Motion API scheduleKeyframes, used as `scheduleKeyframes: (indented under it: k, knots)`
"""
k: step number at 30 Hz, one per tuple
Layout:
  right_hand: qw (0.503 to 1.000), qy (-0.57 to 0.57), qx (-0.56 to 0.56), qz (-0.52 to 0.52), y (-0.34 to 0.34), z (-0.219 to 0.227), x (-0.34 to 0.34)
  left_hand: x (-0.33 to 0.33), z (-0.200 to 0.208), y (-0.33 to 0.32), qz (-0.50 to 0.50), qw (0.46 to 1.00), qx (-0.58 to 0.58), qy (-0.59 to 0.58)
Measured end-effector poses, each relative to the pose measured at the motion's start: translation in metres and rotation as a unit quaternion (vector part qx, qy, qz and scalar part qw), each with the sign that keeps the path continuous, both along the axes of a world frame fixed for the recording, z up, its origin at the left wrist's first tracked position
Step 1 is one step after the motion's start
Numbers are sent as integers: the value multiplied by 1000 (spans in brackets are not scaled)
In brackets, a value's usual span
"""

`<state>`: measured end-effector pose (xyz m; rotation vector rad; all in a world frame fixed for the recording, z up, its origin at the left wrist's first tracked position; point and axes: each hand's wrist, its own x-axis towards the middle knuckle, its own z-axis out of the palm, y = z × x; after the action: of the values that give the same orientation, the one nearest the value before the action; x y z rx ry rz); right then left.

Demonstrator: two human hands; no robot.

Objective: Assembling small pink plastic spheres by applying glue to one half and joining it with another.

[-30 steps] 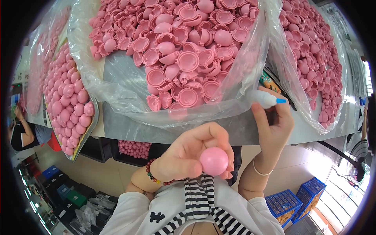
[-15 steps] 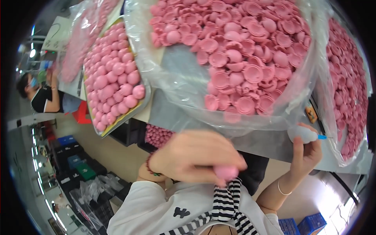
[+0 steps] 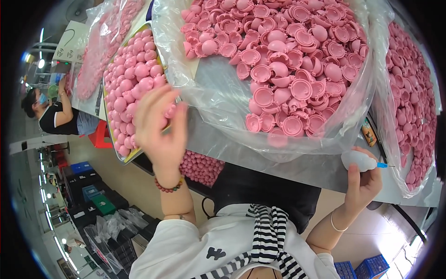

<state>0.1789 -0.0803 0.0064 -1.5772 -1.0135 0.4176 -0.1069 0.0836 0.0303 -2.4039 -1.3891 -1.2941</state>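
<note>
My left hand [image 3: 160, 123] reaches over the near right edge of a tray [image 3: 121, 160] heaped with pink balls [image 3: 125, 86]. Its fingers are spread and slightly blurred, with pink balls showing just beyond and between them; none looks gripped. On the right, my right hand [image 3: 364, 179] is wrapped round a white squeeze bottle [image 3: 357, 160] with a blue needle tip that points right. Between the hands, a clear plastic bag [image 3: 209, 111] lies opened on the table, full of loose pink half shells [image 3: 292, 69], some cup side up.
Another bag of pink shells [image 3: 411, 102] lies at the right edge. A bin of pink balls [image 3: 202, 167] stands below the table's edge. An orange-and-black small item [image 3: 369, 134] lies near the bottle. A co-worker [image 3: 53, 111] sits at the far left.
My left hand has moved from in front of my chest, where it held a pink ball, up and left to the tray, and its fingers have opened. My right hand stays about the same.
</note>
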Motion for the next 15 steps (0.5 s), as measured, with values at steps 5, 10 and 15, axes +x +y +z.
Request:
scheduleKeyframes:
  k: [5, 10, 15]
  knots:
    - [1000, -5, -6, 4, 1, 2, -2, 49, -9, 1, -135, 984, -91, 69]
    - [1000, -6, 0, 7, 2, 2, -1, 66, -4, 2, -163, 976, -136, 57]
    - [1000, -8, 13, 26, 3, 3, 0, 76, -6, -2, -217, 960, -177, -6]
